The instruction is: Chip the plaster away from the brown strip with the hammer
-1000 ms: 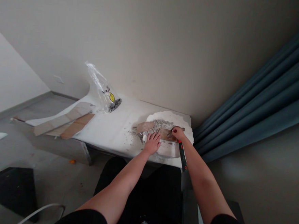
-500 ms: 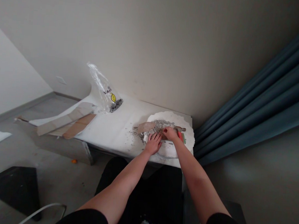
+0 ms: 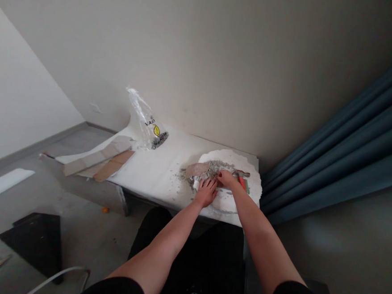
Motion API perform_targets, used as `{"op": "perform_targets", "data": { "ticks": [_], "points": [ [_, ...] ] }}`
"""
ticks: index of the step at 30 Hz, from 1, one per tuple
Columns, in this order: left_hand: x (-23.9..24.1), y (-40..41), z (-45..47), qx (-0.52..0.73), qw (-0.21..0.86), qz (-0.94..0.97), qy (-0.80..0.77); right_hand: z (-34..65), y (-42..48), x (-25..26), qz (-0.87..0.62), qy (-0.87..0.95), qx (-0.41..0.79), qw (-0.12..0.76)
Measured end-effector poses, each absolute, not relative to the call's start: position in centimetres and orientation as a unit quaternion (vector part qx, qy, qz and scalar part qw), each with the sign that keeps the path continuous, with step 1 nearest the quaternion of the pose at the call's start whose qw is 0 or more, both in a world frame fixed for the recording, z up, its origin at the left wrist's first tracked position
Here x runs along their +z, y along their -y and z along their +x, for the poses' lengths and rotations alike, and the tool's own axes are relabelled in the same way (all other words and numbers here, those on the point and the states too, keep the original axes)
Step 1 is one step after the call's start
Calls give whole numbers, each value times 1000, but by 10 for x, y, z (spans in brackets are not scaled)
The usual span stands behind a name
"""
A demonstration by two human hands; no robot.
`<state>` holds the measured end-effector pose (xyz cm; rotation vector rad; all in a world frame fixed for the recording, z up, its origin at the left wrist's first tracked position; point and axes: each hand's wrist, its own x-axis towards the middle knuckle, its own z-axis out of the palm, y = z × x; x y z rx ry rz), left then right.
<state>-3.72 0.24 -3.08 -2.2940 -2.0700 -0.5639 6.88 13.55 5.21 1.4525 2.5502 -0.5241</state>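
Observation:
My left hand (image 3: 206,191) lies flat with its fingers spread on the near left edge of a round white slab (image 3: 250,195) on the table. My right hand (image 3: 226,178) is closed just beyond it, on a brown cardboard piece (image 3: 198,169) that lies among grey rubble (image 3: 215,166) on the slab. A tool with a red and green handle (image 3: 243,182) rests on the slab to the right of my right hand; no hand holds it.
The white table (image 3: 157,173) bears a clear plastic bag (image 3: 148,126) with dark grit and long cardboard strips (image 3: 96,160) at its far left. A blue curtain (image 3: 343,148) hangs on the right. On the floor lie a black board (image 3: 37,241) and a white strip (image 3: 2,185).
My right hand let go of the tool, which now lies on the slab, and moved left to the cardboard piece by my left hand. The view shifted a little to the left.

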Motion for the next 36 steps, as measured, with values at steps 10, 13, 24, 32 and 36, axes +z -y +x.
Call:
{"op": "perform_targets", "data": {
  "ticks": [10, 13, 24, 32, 36],
  "points": [
    [-35, -4, -38, -184, -9, -733, 655, 61, -140, 58, 476, -850, -180, 135],
    [-35, -4, -39, -184, -12, -733, 655, 61, -138, 61, 471, -854, -180, 129],
    [-30, -2, -38, -178, -3, -731, 658, 70, -131, 65, 459, -875, -150, 34],
    [-29, -3, -37, -181, -3, -733, 655, 103, -155, 84, 502, -853, -141, -22],
    [-28, -2, -37, -188, 9, -736, 651, 128, -150, 76, 517, -842, -153, 17]
  ]
}}
